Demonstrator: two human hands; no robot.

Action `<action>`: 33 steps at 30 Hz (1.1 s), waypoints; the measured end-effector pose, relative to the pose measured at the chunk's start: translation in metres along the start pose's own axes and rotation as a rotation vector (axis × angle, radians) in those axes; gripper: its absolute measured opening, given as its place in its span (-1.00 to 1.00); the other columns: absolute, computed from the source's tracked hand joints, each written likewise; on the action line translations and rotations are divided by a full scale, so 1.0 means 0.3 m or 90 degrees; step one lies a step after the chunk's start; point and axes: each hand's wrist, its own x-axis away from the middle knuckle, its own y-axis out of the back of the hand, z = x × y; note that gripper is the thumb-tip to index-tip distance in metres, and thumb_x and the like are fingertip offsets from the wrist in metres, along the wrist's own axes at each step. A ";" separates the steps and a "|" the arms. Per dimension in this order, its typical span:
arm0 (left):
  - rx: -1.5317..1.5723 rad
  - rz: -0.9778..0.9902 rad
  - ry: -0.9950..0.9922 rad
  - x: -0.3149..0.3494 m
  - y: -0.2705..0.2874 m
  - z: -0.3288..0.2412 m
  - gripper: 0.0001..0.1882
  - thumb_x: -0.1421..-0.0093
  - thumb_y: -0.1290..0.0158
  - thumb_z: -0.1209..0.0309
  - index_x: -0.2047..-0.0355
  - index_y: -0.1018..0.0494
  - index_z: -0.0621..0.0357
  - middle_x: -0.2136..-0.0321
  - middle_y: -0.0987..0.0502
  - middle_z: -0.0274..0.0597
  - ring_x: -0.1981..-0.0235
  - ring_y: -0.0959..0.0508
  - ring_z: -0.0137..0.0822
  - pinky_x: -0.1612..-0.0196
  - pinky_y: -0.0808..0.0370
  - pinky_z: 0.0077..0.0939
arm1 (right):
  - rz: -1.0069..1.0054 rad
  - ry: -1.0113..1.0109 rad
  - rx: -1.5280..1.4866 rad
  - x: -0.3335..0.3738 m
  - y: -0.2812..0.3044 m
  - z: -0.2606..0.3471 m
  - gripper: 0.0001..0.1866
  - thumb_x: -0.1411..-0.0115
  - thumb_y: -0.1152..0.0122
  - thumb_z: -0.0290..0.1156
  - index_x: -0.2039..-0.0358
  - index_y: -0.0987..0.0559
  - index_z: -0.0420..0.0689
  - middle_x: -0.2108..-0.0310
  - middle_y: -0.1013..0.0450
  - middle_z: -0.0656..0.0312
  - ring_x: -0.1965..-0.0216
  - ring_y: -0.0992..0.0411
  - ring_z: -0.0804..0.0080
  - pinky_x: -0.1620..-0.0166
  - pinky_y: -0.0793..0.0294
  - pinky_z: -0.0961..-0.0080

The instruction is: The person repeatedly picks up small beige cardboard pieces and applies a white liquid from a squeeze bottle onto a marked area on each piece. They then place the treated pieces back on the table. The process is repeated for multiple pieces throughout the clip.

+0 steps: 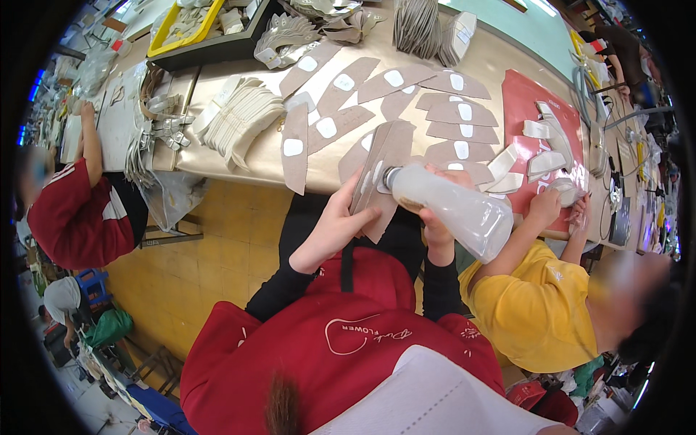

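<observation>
My left hand (pixel 335 226) holds a small stack of taupe leather-like cut pieces (pixel 386 156) at the near edge of the table (pixel 239 161). My right hand (pixel 436 233) grips a translucent squeeze bottle (pixel 458 208) lying almost level. Its nozzle points left and touches the top piece of the stack. Several more taupe pieces with white patches (pixel 341 94) lie spread in rows on the table just beyond my hands.
A person in yellow (pixel 536 308) works close on my right, hands over a red mat (pixel 523 101) with white strips. A person in red (pixel 72 217) sits at the left. Stacked pieces (pixel 243 119), a dark tray (pixel 217 45) and a yellow tray (pixel 181 32) lie further off.
</observation>
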 end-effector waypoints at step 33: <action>-0.051 -0.006 -0.081 0.002 0.001 -0.011 -0.20 -0.06 -0.06 0.60 -0.29 0.04 0.27 -0.04 -0.36 -0.14 -0.03 -0.36 -0.45 -0.08 -0.30 -0.56 | 0.021 0.003 -0.009 0.021 -0.015 0.016 -0.46 0.03 -0.42 -0.17 0.11 -0.50 -0.22 0.22 -0.42 0.11 0.22 -0.43 0.26 0.18 -0.40 0.43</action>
